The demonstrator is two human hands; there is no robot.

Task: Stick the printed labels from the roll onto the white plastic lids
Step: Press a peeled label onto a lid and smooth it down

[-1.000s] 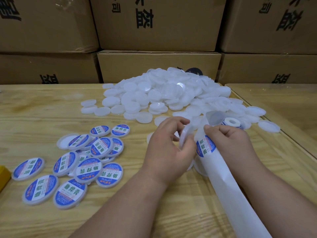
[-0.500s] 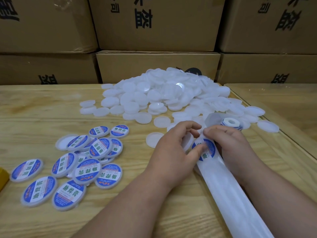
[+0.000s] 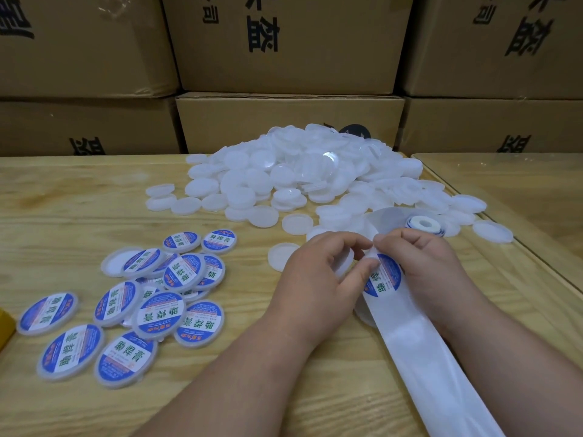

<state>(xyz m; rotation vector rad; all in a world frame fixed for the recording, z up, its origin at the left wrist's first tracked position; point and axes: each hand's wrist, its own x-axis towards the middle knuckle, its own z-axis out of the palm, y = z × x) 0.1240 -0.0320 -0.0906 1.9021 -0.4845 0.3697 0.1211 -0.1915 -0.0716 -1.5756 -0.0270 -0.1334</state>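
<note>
A blue and white round label (image 3: 383, 280) sits on the white backing strip (image 3: 422, 351) that runs from the label roll (image 3: 424, 226) toward me. My left hand (image 3: 318, 285) pinches the label's upper left edge with thumb and fingers and also holds a white lid (image 3: 344, 263), mostly hidden under the palm. My right hand (image 3: 426, 269) grips the backing strip just above the label. A big heap of bare white lids (image 3: 303, 171) lies behind the hands. Several labelled lids (image 3: 161, 310) lie at the left.
The wooden table (image 3: 63, 209) carries everything. Stacked cardboard boxes (image 3: 290, 121) wall off the back. A second table (image 3: 520, 184) adjoins on the right. A yellow object (image 3: 4, 329) pokes in at the left edge. A single bare lid (image 3: 282, 255) lies beside my left hand.
The hands have lowered toward the table and the label has turned to face up. My left thumb has moved from the lid onto the label's edge.
</note>
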